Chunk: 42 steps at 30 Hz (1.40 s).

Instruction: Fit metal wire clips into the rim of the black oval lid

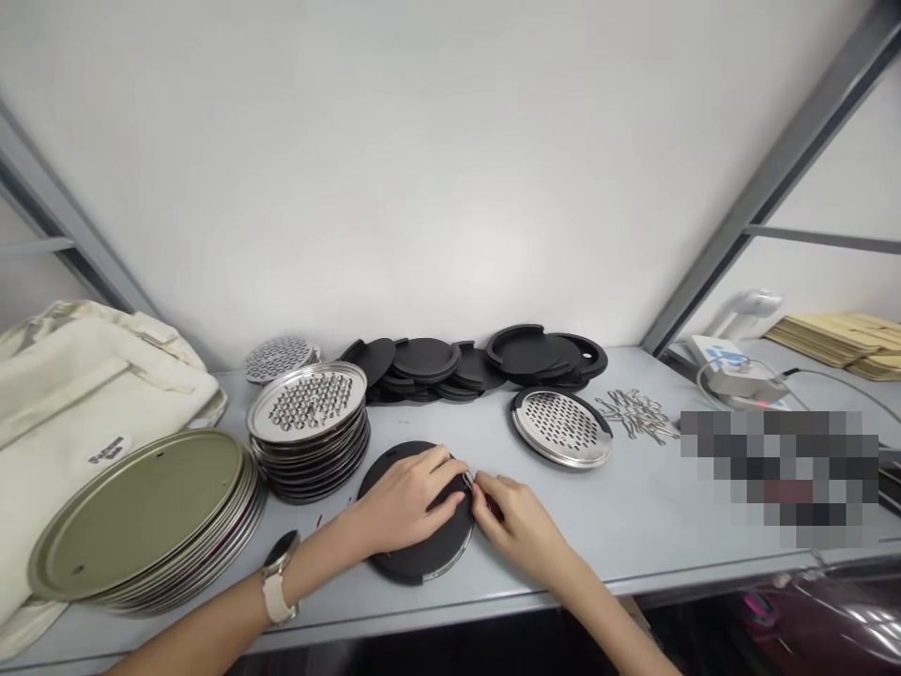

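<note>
A black round plate (pixel 415 549) with a shiny metal rim showing at its lower right lies flat on the table before me. My left hand (pixel 415 498) rests across its top, with thumb and fingers closed at the right edge. At that edge a small metal clip (pixel 468 480) shows between my hands. The fingers of my right hand (pixel 511 512) are pinched on the clip, partly hiding it. Right of the plate lies a grater disc (pixel 563 427) with a black edge piece. A loose heap of metal wire clips (pixel 637 415) is beside it.
To the left stand a stack of grater discs (pixel 310 404) and a stack of oval plates with an olive-green one (pixel 141 516) on top. Black covers (pixel 422 361) lie along the wall. A cream bag (pixel 91 376) sits far left; a white device (pixel 739 371) with cable is right.
</note>
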Each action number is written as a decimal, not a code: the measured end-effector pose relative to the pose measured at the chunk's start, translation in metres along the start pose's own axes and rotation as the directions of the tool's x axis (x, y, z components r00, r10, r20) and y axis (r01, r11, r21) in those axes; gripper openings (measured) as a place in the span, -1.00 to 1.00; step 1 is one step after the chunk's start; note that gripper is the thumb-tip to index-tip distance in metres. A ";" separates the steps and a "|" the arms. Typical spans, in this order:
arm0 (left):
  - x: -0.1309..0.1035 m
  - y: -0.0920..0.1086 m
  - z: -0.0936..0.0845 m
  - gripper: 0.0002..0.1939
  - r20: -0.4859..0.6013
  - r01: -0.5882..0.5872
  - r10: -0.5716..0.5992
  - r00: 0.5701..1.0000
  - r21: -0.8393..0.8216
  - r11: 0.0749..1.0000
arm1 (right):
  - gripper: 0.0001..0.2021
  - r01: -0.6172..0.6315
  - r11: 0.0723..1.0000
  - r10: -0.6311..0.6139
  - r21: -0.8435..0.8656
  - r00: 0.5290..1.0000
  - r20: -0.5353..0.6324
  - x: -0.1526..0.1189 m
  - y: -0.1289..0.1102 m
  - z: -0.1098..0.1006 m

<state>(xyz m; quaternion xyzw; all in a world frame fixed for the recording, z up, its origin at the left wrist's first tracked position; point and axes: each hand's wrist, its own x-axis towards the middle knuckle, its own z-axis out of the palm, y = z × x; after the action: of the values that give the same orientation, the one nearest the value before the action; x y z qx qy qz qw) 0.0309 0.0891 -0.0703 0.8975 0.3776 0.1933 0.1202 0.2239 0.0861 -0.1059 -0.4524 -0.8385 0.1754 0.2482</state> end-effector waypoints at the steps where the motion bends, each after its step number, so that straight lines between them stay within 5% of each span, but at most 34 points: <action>1: -0.001 0.000 0.000 -0.74 -0.005 -0.008 0.008 1.000 0.009 1.000 | -0.79 0.004 1.000 -0.004 0.000 1.000 -0.002 0.000 0.000 0.000; 21: -0.002 0.003 -0.003 -0.68 -0.049 -0.132 0.128 0.991 -0.089 0.987 | -0.78 0.060 0.998 -0.060 -0.004 0.998 0.004 -0.002 0.001 0.002; 42: -0.002 0.002 -0.002 -0.69 -0.034 -0.069 0.067 0.997 -0.078 0.995 | -0.83 0.086 0.995 -0.087 -0.043 0.996 -0.024 -0.002 0.003 0.004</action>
<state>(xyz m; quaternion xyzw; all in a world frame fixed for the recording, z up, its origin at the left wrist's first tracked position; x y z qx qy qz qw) 0.0304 0.0861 -0.0687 0.9012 0.3408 0.2262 0.1431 0.2244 0.0855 -0.1109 -0.4229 -0.8575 0.1408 0.2569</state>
